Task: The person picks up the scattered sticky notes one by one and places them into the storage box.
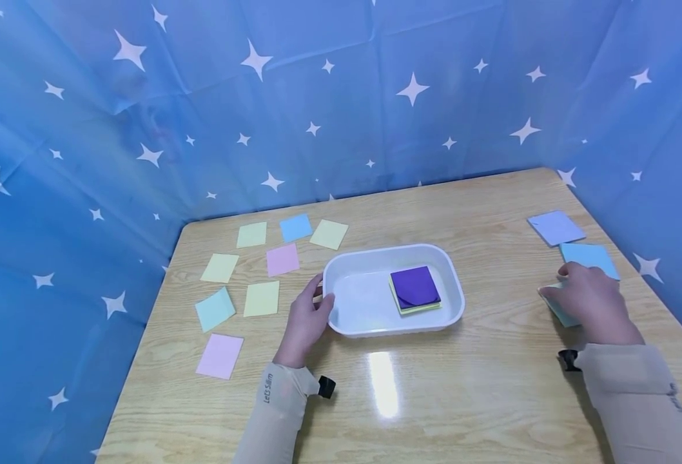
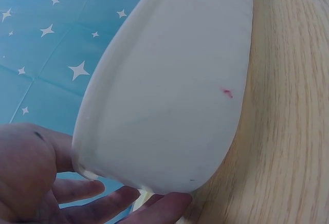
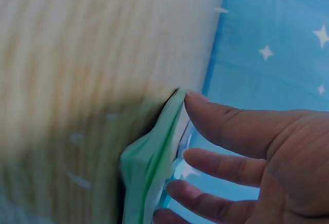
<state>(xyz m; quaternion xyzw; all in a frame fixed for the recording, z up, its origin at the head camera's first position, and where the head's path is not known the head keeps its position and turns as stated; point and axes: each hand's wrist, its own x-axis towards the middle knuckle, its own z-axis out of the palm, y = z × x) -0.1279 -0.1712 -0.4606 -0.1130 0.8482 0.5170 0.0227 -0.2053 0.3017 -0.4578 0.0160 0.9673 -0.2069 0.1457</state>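
Observation:
My left hand grips the left end of a white plastic tray, thumb at the rim and fingers along the outside; in the left wrist view the tray's side wall fills the middle. Inside the tray lies a stack of sticky note pads, dark purple on top and yellow-green beneath. At the right of the table my right hand holds a green sticky note pad. The right wrist view shows the thumb at that pad's upper edge and the fingertips against it.
Beyond the right hand lie a blue pad and a periwinkle pad. Left of the tray, several single notes are spread out, among them a pink one, a lilac one and a light blue one. A starry blue curtain borders the table.

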